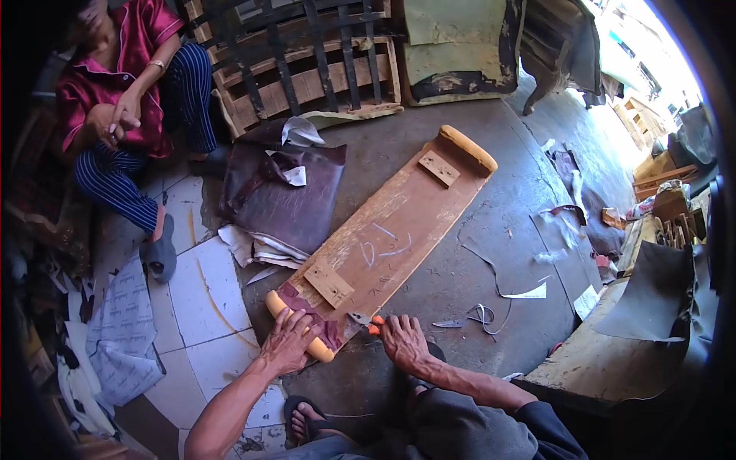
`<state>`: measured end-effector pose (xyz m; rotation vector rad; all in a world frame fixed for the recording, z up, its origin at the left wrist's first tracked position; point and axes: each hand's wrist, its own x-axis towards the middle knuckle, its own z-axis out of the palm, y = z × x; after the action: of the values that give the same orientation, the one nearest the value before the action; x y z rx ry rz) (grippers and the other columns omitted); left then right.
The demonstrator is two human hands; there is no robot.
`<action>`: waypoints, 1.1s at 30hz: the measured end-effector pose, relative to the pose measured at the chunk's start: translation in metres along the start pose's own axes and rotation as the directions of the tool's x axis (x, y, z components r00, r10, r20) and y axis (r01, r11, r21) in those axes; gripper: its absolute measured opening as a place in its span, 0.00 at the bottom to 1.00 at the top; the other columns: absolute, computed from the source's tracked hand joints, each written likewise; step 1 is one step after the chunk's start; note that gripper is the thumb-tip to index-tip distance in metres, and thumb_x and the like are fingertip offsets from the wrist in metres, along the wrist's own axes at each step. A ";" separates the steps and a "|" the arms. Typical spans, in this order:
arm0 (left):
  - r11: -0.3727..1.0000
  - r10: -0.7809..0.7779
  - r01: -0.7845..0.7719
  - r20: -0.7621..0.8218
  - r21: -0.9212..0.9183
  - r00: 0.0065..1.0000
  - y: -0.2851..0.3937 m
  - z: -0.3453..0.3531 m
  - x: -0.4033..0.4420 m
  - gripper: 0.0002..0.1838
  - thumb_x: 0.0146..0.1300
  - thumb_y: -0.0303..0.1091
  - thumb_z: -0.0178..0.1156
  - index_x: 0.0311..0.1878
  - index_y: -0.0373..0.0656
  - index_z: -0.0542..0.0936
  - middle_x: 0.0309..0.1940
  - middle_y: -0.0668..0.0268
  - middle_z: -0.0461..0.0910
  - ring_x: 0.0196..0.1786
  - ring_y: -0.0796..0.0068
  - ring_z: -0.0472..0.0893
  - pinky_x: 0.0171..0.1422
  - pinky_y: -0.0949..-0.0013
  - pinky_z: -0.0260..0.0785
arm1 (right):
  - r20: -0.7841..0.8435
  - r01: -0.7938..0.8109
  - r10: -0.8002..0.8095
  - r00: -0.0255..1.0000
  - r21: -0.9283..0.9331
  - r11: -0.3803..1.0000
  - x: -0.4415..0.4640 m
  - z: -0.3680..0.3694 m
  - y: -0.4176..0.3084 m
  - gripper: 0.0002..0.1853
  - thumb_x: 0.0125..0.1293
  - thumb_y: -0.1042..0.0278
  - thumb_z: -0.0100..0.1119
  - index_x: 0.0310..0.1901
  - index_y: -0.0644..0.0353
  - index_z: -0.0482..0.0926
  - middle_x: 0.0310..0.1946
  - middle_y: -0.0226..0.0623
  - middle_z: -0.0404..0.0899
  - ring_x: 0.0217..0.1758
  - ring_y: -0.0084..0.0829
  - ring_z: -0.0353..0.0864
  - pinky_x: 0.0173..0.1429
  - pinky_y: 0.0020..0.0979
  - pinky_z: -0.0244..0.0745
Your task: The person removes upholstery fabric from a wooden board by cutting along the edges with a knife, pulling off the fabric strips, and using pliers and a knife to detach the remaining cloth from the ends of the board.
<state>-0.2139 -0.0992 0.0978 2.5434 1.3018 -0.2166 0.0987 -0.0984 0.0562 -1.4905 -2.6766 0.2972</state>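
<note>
A long wooden panel (410, 222) lies slantwise on the floor, with wooden blocks on it and a yellow foam roll (320, 350) along its near end. My left hand (287, 337) is closed over this roll, its fingers reaching onto a strip of maroon leather (331, 331) there. Beside the panel's near right corner, my right hand (405, 343) is closed around orange-handled pliers (375, 325). The metal jaws meet the panel edge by the leather; what they grip, if anything, is too small to tell. Foam (468, 149) also covers the far end.
Scissors (448, 323) and a loose strip lie right of my right hand. Folded dark maroon leather (314, 192) sits left of the panel. A seated person (126, 100) is at the upper left. Slatted wooden frame (307, 77) stands behind; a bench with grey material (644, 299) is at right.
</note>
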 end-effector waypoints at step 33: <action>1.000 0.019 -0.019 -0.002 -0.017 1.000 -0.001 -0.009 0.004 0.30 0.51 0.41 0.63 0.61 0.48 0.75 0.62 0.58 0.71 0.74 0.59 0.61 0.82 0.46 0.37 | 0.643 -0.633 -0.023 0.765 0.758 0.157 0.017 -0.005 0.059 0.07 0.53 0.70 0.58 0.34 0.62 0.78 0.30 0.31 0.79 0.32 0.29 0.81 0.34 0.30 0.72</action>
<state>-0.2124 -0.0926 0.1048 2.5414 1.2745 -0.1988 0.1395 -0.0529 0.0484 -1.4641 -1.4012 2.2244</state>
